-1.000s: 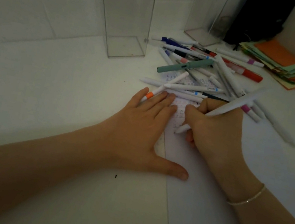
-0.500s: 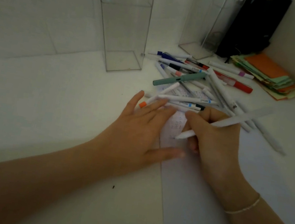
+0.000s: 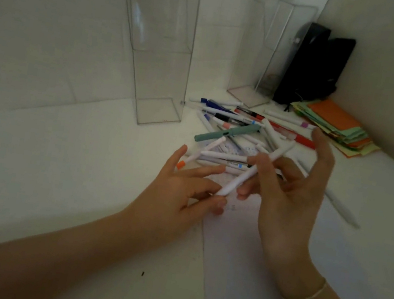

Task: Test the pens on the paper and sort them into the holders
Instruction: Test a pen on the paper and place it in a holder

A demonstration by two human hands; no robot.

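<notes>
Both hands hover just above the paper strip (image 3: 239,247) with one white pen (image 3: 237,181) slanting between them. My right hand (image 3: 286,198) holds the pen's middle between thumb and curled fingers, its index finger stretched upward. My left hand (image 3: 180,193) pinches the pen's near end between thumb and fingertips. A pile of pens (image 3: 236,127) lies past the hands, among them a teal pen (image 3: 227,133) and a red marker (image 3: 299,138). Two tall clear holders stand behind it, the left holder (image 3: 157,69) and the right holder (image 3: 256,55); I see nothing inside either.
A stack of coloured paper (image 3: 335,125) lies at the back right beside a black object (image 3: 314,64) against the wall. One loose white pen (image 3: 342,207) lies right of my right hand. White walls close off the desk at the back and the right.
My right hand stopped writing and lifted the white pen off the paper. My left hand left the paper, rose and took hold of the pen's near end. The view tilted up.
</notes>
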